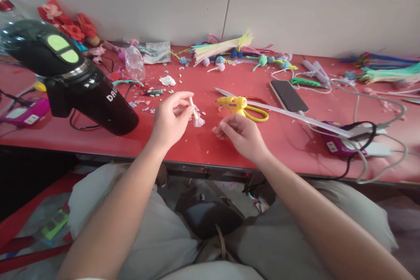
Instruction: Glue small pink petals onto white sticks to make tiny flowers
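My left hand [172,118] pinches a short pale stem, which looks like a piece of pipe cleaner, between thumb and fingertips. At the stem's lower end is a small lilac fuzzy flower-like tuft [198,121], just above the red table. To its right, my right hand [242,134] is low over the table with curled fingers; a tiny pale bit seems to be at its fingertips, too small to name. Right behind that hand sits a yellow glue gun [231,103], a long clear glue stick [295,116] projecting from its back. Scissors [257,114] lie beside the gun.
A large black bottle [98,96] leans at left, near a clear plastic bottle [134,63]. Pipe cleaners [219,49] lie along the wall. At right are a phone [288,95], a purple power strip [341,144] and looping cables. Small fuzzy clippings [149,109] litter the red table [197,148].
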Demonstrator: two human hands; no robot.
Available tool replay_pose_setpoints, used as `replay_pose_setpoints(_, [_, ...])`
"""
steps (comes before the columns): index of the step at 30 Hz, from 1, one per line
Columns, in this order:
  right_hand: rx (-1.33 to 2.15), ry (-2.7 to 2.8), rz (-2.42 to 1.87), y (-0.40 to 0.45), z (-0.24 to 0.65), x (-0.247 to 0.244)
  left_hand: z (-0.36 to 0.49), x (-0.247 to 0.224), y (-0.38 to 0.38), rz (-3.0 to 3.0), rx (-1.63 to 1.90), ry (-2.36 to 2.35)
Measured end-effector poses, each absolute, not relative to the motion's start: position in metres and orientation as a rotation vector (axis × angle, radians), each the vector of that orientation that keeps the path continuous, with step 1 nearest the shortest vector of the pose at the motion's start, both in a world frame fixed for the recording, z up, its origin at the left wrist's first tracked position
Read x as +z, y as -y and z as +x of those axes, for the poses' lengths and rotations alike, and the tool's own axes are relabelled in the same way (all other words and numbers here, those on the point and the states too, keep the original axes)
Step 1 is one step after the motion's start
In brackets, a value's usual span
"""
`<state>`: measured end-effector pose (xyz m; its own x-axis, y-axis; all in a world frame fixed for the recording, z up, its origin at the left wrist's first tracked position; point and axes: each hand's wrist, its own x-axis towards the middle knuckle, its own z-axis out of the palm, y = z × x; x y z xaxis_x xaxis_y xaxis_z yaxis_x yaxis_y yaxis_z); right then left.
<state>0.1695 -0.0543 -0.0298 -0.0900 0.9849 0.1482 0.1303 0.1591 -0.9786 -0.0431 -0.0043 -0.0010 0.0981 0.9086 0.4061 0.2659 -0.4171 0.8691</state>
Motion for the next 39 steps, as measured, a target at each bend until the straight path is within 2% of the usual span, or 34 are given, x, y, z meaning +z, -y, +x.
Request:
replay_pose_setpoints(5, [1.267,1.336,-1.118,0.054,0.168,-0.032,-0.044,-0.001,0.005,1.794,1.344,-1.166])
replay_pose_setpoints(12, [1.146,1.421,-1.148,0.06,0.173,-0.03,-0.042,0.0,0.006,1.827,1.322,-1.191])
replay_pose_setpoints(25, [1.161,1.404,-1.179,0.069,0.177,-0.015,-0.033,0.004,0.012,1.742,1.294,-1.141])
replay_pose_setpoints(39, [0.616,1.68,-1.218,0.078,0.171,-0.011,-0.027,0.006,0.019,1.659,1.255,-1.072])
